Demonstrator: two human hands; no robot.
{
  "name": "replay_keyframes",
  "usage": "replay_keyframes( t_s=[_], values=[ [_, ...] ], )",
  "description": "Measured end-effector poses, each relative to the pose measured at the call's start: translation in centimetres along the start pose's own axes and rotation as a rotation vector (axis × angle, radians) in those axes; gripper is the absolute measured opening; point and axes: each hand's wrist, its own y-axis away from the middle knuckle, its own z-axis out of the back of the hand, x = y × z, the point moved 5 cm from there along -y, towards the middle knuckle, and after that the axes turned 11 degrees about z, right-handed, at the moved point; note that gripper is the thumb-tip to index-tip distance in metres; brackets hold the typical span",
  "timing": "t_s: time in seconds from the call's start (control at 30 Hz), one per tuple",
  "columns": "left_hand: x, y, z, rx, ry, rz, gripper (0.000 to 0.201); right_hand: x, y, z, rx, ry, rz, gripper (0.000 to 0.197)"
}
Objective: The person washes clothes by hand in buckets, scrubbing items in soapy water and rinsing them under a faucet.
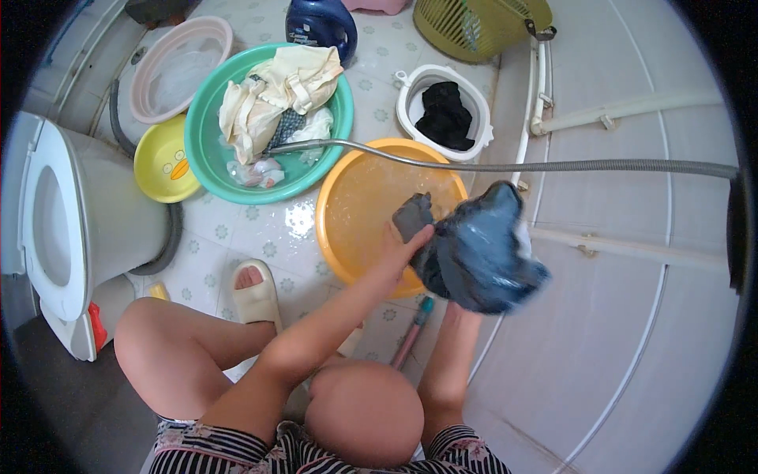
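Note:
A wet, dark blue-grey garment [485, 253] is raised over the right side of an orange basin [322, 225], its outer part blurred by motion. My left hand [399, 251] grips its left part, and a grey fold [413, 216] sticks out past the thumb. Beneath the cloth on the right is my right hand [462, 317], holding it up; the fingers are hidden behind the fabric. Cloudy water stands in the basin. A metal shower hose [505, 166] crosses above the basin's far side, its end reaching a green basin [204, 170].
Cream clothes [276, 95] fill the green basin. Around it stand a yellow duck-face basin [150, 167], a pink basin [140, 99] and a blue bottle [320, 30]. A white tub [404, 110] holds black cloth. A toilet [103, 197] is left; pipes [624, 110] run along the right wall.

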Motion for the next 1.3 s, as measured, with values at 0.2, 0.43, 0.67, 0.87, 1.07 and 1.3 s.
replay_keyframes(
  t_s=[0.2, 0.43, 0.67, 0.87, 1.07, 1.3],
  values=[
    [1.4, -1.4, -1.9, 0.412, 0.424, 0.285, 0.054, -4.3, 4.2, 3.6, -0.115, 0.074, -0.205, 0.044],
    [2.3, -3.8, -0.2, 0.292, 0.534, 0.170, 0.037, -3.6, 3.6, 0.4, -0.183, 0.029, -0.168, 0.047],
    [-1.1, -3.8, 0.5, 0.350, 0.198, -0.058, 0.054, 3.5, 0.9, -7.1, -0.102, -0.058, -0.467, 0.041],
    [-3.6, -4.3, 2.6, 0.199, -0.123, 0.007, 0.066, 11.5, -11.9, -13.1, 0.024, -0.064, 0.067, 0.027],
    [0.0, -6.4, 9.2, -0.108, -0.285, -0.084, 0.034, 9.9, -21.0, -14.0, 0.188, 0.535, 0.362, 0.050],
    [-0.9, -4.8, 16.1, -0.851, -0.759, -0.500, 0.036, 0.4, -7.8, -7.6, 0.532, 0.934, 0.124, 0.049]
  ],
)
